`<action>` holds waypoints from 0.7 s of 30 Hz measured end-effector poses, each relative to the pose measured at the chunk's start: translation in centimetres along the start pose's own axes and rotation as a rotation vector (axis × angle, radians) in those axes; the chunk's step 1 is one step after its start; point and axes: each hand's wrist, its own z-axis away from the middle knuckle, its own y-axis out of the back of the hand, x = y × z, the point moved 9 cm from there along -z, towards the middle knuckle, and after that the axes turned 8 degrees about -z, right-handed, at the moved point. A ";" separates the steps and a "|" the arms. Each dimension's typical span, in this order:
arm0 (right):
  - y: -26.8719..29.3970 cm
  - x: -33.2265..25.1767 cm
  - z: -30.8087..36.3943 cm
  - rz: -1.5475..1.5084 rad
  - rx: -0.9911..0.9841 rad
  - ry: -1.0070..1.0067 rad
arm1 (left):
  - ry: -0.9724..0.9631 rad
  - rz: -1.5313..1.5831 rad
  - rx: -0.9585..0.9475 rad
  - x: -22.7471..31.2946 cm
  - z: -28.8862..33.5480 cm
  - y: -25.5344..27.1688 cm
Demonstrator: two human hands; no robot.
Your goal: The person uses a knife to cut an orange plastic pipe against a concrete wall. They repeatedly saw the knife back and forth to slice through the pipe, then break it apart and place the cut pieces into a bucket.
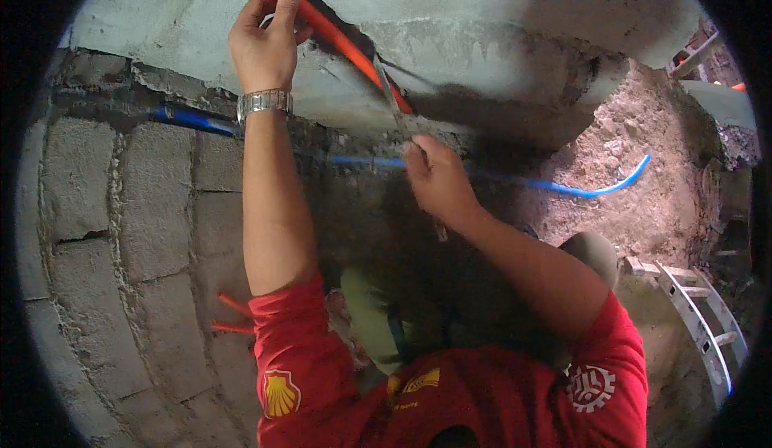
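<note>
An orange pipe (342, 39) slants down across the pale wall, its lower end close to my right hand. My left hand (269, 42), with a metal watch at the wrist, grips the pipe's upper part, thumb laid along it. In my right hand (441, 178) is a thin metal blade (388, 86), held in closed fingers. Its upper end crosses the pipe near the pipe's lower end, apparently touching it. A short piece of the blade shows below the fist. Whether it has teeth, I cannot tell.
A blue pipe (591, 192) runs along the wall base behind my hands and curves up at the right. Grey block wall (157, 199) fills the left, with short orange pipe ends (233, 327) beside my sleeve. Rubble (635, 142) and a metal ladder (708, 339) are on the right.
</note>
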 end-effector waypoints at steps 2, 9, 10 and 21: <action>-0.7 0.1 -0.5 0.042 -0.031 -0.023 | 0.006 0.002 0.024 -0.3 -0.5 0.7; 2.5 -2.8 0.4 0.093 -0.011 -0.030 | 0.032 0.079 0.044 0.2 1.0 3.8; 2.7 -2.6 0.3 0.112 -0.039 -0.035 | 0.066 0.081 0.079 -0.4 2.2 5.2; 6.4 -7.6 -1.9 0.572 -0.147 0.267 | 0.353 0.596 0.380 -10.4 17.3 9.7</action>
